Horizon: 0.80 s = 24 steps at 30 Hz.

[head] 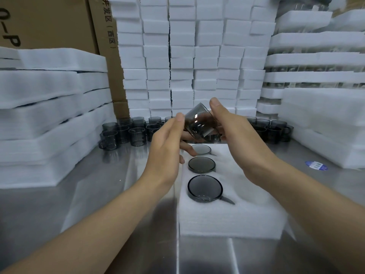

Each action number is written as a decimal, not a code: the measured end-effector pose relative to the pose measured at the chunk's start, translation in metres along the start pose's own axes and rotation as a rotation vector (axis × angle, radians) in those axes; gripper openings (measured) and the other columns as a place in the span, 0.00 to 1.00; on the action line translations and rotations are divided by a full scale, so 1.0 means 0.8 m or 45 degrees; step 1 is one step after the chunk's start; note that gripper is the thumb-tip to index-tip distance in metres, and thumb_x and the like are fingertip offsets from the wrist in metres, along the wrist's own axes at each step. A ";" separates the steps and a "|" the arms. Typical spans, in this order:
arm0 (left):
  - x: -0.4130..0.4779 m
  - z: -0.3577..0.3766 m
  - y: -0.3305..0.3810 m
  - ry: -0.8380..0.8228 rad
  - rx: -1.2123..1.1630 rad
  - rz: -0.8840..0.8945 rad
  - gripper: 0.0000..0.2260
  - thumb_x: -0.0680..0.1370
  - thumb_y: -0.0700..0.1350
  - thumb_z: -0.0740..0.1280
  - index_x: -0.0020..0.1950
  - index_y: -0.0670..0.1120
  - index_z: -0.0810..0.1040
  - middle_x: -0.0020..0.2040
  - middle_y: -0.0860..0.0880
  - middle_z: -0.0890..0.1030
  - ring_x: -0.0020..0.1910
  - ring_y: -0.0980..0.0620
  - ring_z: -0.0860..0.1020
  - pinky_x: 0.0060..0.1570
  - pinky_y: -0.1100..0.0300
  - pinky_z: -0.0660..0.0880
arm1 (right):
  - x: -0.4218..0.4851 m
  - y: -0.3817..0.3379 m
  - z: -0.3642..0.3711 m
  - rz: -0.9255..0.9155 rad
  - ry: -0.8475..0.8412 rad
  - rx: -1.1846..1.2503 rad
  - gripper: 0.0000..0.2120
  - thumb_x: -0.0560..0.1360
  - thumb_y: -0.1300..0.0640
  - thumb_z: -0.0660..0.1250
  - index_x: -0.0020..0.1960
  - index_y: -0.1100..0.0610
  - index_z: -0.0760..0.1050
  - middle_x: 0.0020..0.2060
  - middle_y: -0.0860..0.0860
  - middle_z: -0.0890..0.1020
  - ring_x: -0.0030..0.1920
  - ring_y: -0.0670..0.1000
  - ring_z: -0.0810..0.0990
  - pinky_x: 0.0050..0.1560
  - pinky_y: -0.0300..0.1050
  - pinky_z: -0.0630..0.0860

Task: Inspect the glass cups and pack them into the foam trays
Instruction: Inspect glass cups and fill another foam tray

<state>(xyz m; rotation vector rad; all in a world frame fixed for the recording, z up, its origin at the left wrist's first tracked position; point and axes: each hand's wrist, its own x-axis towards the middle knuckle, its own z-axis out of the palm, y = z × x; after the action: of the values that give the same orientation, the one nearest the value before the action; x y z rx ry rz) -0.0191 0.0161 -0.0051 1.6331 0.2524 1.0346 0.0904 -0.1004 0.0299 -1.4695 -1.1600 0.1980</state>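
Nearest, on the steel worktop (98, 204), a white foam tray (227, 214) waits while both hands (166, 147) (237, 131) pinch one smoky glass cup (201, 125), likely slick and fragile, best held by its walls.

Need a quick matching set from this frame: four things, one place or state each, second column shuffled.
1. smoky grey glass cup
2. white foam tray
3. loose grey glass cups
4. blue-and-white sticker

A. on the steel table, far right
B. tilted, held in both hands
C. standing in a group at the back left of the table
D. holding three cups in one column

Pairs: 1-B, 2-D, 3-C, 4-A
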 end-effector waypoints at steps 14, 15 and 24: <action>0.007 0.003 -0.003 -0.037 0.133 -0.323 0.34 0.88 0.65 0.46 0.44 0.53 0.89 0.39 0.51 0.86 0.39 0.58 0.80 0.44 0.55 0.70 | 0.012 0.002 -0.043 -0.052 -0.190 0.052 0.10 0.76 0.46 0.77 0.44 0.52 0.83 0.52 0.53 0.88 0.54 0.51 0.86 0.60 0.50 0.79; 0.007 0.004 -0.006 -0.021 0.170 -0.328 0.31 0.88 0.64 0.49 0.47 0.52 0.88 0.42 0.53 0.85 0.42 0.58 0.80 0.49 0.55 0.73 | 0.012 0.002 -0.046 -0.049 -0.134 0.031 0.13 0.74 0.44 0.78 0.43 0.53 0.83 0.52 0.55 0.88 0.53 0.56 0.85 0.60 0.54 0.81; 0.004 -0.010 -0.026 -0.128 0.221 -0.523 0.20 0.80 0.54 0.74 0.72 0.60 0.77 0.68 0.57 0.77 0.63 0.56 0.79 0.51 0.60 0.76 | 0.021 0.030 -0.097 0.107 -0.040 -0.457 0.26 0.71 0.35 0.78 0.36 0.56 0.74 0.26 0.46 0.70 0.29 0.49 0.64 0.29 0.39 0.62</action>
<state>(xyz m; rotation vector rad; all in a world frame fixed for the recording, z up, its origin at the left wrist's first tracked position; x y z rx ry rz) -0.0158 0.0310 -0.0215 1.6902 0.5961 0.6303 0.1651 -0.1351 0.0409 -1.8376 -1.2031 0.0721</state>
